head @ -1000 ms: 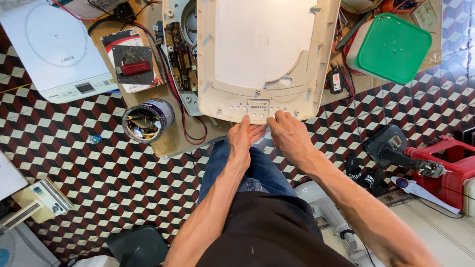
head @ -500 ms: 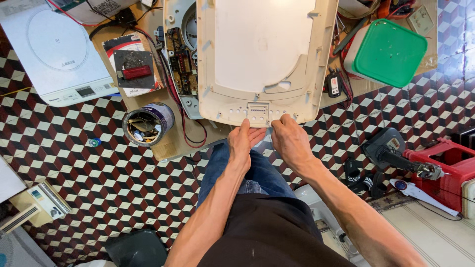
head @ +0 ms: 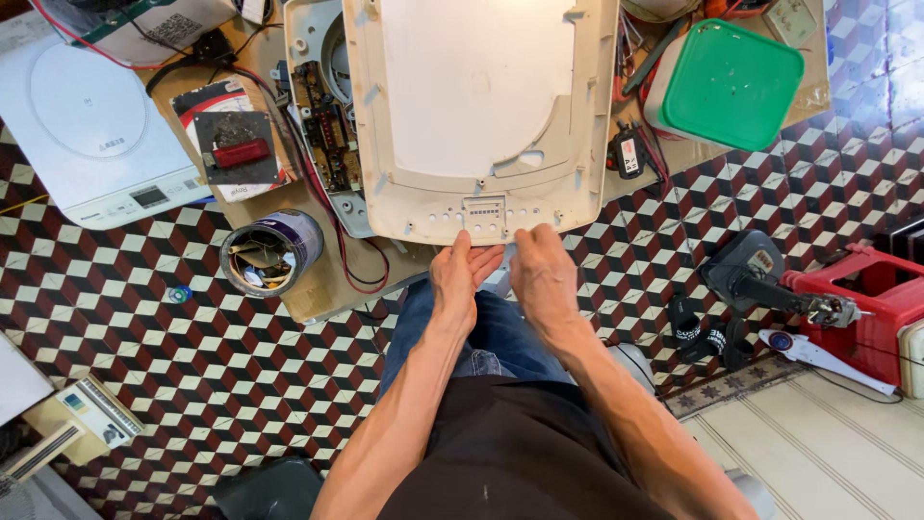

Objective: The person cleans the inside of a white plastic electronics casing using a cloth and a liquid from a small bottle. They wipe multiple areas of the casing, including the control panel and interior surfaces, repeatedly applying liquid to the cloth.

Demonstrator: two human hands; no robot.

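a large cream plastic appliance cover (head: 481, 116) lies flat on the low wooden worktop (head: 318, 289), its near edge just over the person's knees. the left hand (head: 457, 279) and right hand (head: 541, 274) sit side by side at that edge, fingers loosely extended and touching it, gripping nothing. a circuit board (head: 327, 125) lies left of the cover, a green-lidded tub (head: 731, 82) right.

One view only, from the person's head, facing straight down over torso and lap. Both forearms run up the frame from the bottom edge, and the left hand (head: 460, 279) and right hand (head: 542, 277) sit just below centre, close to the lens. Beyond the fingertips, toward the top edge, lies the cream appliance cover (head: 481, 116); patterned floor tiles (head: 192, 385) spread out left and right of the hands.
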